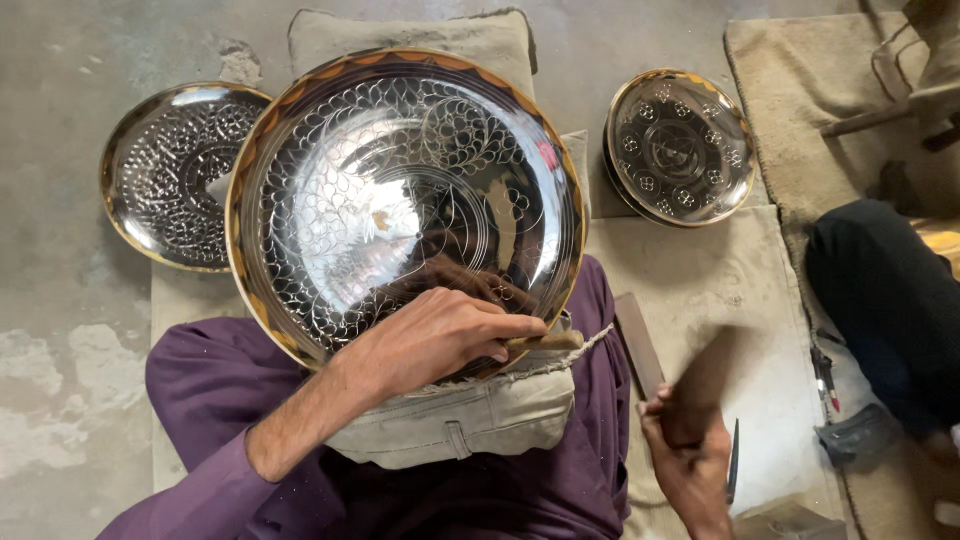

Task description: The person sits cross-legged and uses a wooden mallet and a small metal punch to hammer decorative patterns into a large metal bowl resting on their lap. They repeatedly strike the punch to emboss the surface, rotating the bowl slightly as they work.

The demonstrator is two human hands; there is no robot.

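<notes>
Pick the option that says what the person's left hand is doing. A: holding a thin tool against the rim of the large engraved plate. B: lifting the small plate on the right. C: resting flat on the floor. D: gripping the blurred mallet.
A: the left hand pinches a thin tool at the near rim of the large engraved plate.

Bare concrete floor [60,300], grey, stained, patchy w/ chipped spot near top. Dusty beige mat [720,290] spread in centre; second tan mat [800,120] upper right. Grey cushion [400,30] at top. Wooden furniture leg [870,118] at far right edge. Soft, even daylight, no hard shadows.
</notes>
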